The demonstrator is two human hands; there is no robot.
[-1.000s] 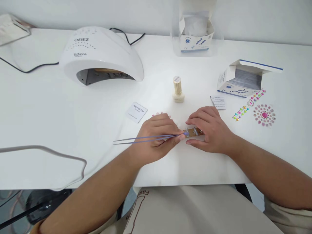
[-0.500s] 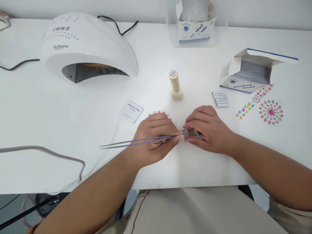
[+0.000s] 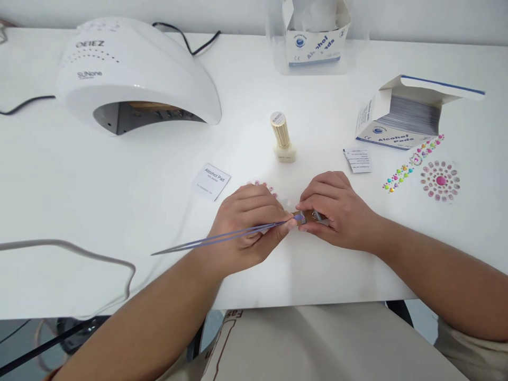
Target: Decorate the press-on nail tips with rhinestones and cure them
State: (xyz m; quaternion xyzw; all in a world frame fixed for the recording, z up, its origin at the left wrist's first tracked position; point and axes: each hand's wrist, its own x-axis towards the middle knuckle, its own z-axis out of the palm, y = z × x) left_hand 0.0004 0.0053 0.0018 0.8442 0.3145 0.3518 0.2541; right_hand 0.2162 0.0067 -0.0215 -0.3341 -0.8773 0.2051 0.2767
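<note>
My left hand (image 3: 250, 225) is closed in a pinch around slim purple-blue tweezers (image 3: 222, 238). Their thin pointed tips reach out to the left over the forearm, close together, while the joined end touches or nearly touches a small brown piece (image 3: 309, 216). Fingers of my right hand (image 3: 337, 211) are wrapped round this piece, which has shiny silvery or see-through bits on it; its exact kind is partly hidden. Just behind my left fingers lies a sheet of pink gems (image 3: 264, 186), mostly covered by the hand. The bottle of nail polish (image 3: 284, 140) stands upright beyond both hands.
A white nail lamp (image 3: 138, 74) stands at back left. An alcohol pad sachet (image 3: 212, 181) lies left of my hands. To the right are a torn sachet (image 3: 358, 161), a box of alcohol pads (image 3: 397, 124) and gem stickers (image 3: 440, 181). Another box (image 3: 315, 48) sits at the back.
The tweezers' free tips have swung slightly down and left and come closer together. Both hands keep their hold, and the view has shifted slightly.
</note>
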